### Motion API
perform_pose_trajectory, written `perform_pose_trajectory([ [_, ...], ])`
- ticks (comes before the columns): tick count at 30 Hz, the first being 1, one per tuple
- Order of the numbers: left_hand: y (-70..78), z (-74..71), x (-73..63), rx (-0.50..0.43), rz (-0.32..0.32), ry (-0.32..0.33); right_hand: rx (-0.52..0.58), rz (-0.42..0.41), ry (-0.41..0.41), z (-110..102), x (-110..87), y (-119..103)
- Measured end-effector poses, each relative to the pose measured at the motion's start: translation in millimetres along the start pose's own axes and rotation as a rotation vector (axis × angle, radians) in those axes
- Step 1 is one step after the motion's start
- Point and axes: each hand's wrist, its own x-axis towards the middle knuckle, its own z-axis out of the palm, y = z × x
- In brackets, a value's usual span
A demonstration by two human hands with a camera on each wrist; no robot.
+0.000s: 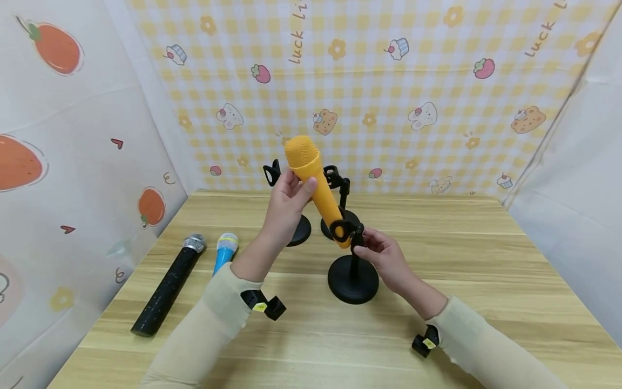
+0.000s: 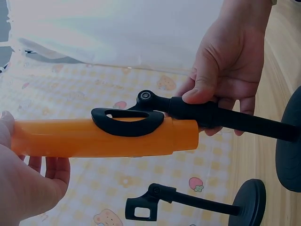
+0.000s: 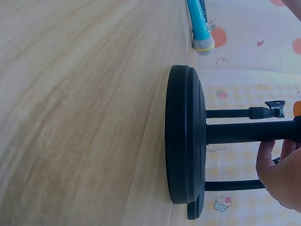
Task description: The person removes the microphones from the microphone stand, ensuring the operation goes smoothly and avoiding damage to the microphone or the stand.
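My left hand (image 1: pixel 288 204) grips a yellow-orange microphone (image 1: pixel 324 200) near its head, thumb on one side and fingers on the other. The microphone tilts, head up and to the left, its lower end passing through the black ring clip (image 2: pixel 127 123) of a microphone stand. With thumb and fingers my right hand (image 1: pixel 386 256) holds this stand's post (image 2: pixel 190 109) just below the clip's joint. The stand's round black base (image 1: pixel 353 279) stands on the table. In the right wrist view the base (image 3: pixel 181 136) shows edge-on and the right hand (image 3: pixel 282 176) is partly cut off.
Two more black stands, one with its base (image 1: pixel 299 231) behind my left hand and one with its clip (image 1: pixel 332 176) behind the microphone, are farther back. On the left of the wooden table (image 1: pixel 466 259) lie a black microphone (image 1: pixel 167 289) and a blue microphone (image 1: pixel 225 253).
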Motion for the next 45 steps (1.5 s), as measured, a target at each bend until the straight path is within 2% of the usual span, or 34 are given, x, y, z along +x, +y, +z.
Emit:
perform_pose_trajectory([
  [9, 1.8, -4.3, -1.6, -0.05, 0.004, 0.019, 0.009, -0.009, 0.007, -0.4, -0.7, 0.9],
  [20, 1.1, -10.8, -4.8, -0.078, -0.012, 0.075, 0.036, -0.016, 0.0, -2.1, -1.3, 3.4],
  [38, -2.1, -15.4, -8.2, -0.138, 0.005, 0.122, 0.025, -0.009, 0.003, -3.5, 0.2, 4.0],
  [45, -1.8, -17.0, -9.1, -0.156, 0.006, 0.134, -0.017, -0.011, 0.009, -2.4, 1.2, 3.5],
])
